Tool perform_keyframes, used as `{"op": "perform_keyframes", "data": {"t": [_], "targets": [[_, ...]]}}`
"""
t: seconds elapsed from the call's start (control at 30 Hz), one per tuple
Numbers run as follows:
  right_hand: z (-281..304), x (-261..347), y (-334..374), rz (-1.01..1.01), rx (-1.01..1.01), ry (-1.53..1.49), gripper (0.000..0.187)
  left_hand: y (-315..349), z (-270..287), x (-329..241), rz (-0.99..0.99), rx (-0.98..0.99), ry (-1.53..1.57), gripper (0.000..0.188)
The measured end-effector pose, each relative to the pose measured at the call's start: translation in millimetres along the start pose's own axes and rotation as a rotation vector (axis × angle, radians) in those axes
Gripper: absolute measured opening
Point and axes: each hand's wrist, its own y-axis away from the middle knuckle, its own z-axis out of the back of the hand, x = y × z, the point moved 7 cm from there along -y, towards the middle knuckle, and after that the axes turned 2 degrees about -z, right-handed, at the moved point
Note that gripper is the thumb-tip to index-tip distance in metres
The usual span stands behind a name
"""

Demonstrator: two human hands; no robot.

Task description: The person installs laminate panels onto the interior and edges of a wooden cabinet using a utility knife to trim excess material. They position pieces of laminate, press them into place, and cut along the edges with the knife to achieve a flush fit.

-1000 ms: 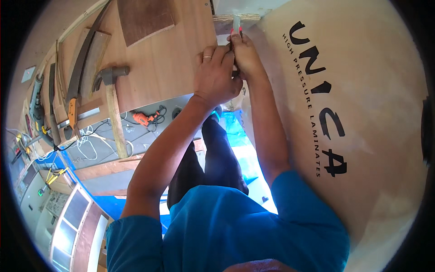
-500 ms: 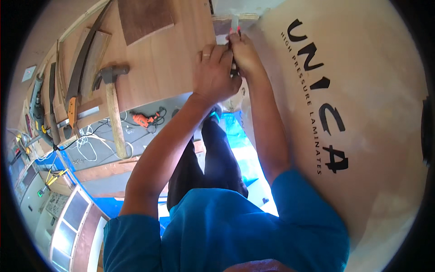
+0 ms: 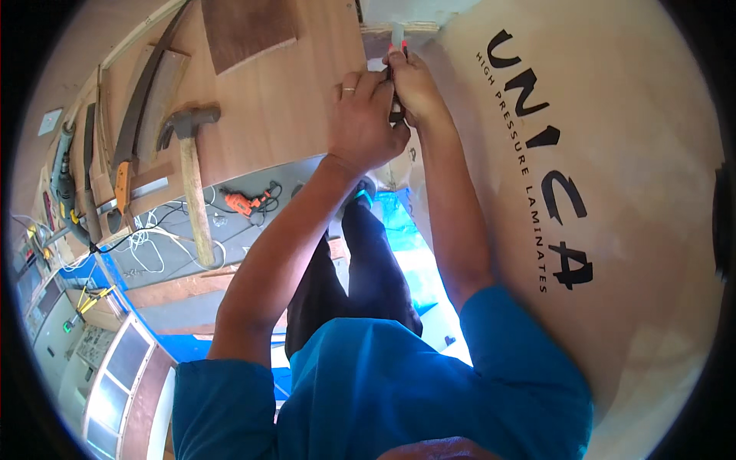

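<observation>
A flat-bladed tool with a red-and-black handle (image 3: 405,49) is gripped in my right hand (image 3: 418,88), its grey blade (image 3: 398,34) pointing away from me. The blade's tip meets the pale layered edge of a board (image 3: 420,27) at the top of the view; whether it is a cutter or a chisel I cannot tell. My left hand (image 3: 363,115), with a ring on one finger, is closed beside the right one, around the lower part of the same tool. Fingers hide most of the handle, though a dark piece shows between the hands.
A large tan printed sheet (image 3: 644,169) stands close on my right. On the wooden board (image 3: 268,100) to my left lie a claw hammer (image 3: 192,165), its handle overhanging the edge, and an orange-handled handsaw (image 3: 123,184). An orange power drill (image 3: 244,202) and white cables (image 3: 146,245) lie below.
Both hands stay together at the board edge with the tool. They have shifted only very slightly, and the view has moved a little.
</observation>
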Motion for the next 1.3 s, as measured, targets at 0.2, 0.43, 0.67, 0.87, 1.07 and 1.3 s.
{"op": "perform_keyframes", "data": {"t": [0.2, 0.43, 0.67, 0.87, 1.07, 1.3], "targets": [[0.1, -4.9, -0.1, -0.048, 0.002, -0.036, 0.041, -0.1, 0.5, -0.2, -0.025, -0.031, 0.032, 0.05], [-0.1, -5.7, 3.3, -0.063, -0.005, 0.043, 0.044, 2.5, 0.0, -2.4, -0.011, 0.022, 0.033, 0.049], [-1.6, 7.2, -2.7, 0.045, 0.013, 0.082, 0.043, -2.2, 2.8, -0.7, -0.002, -0.035, 0.036, 0.049], [-0.8, -5.3, 6.5, 0.006, 0.005, -0.048, 0.039, 1.5, 2.1, -2.8, -0.011, 0.004, 0.014, 0.045], [4.2, -8.9, 5.9, -0.061, -0.065, -0.141, 0.035, 0.2, 1.6, -2.9, -0.044, -0.007, 0.039, 0.046], [4.4, -5.2, 2.0, -0.03, -0.065, -0.029, 0.037, 0.4, -2.4, 0.6, 0.018, 0.077, 0.005, 0.038]]}}
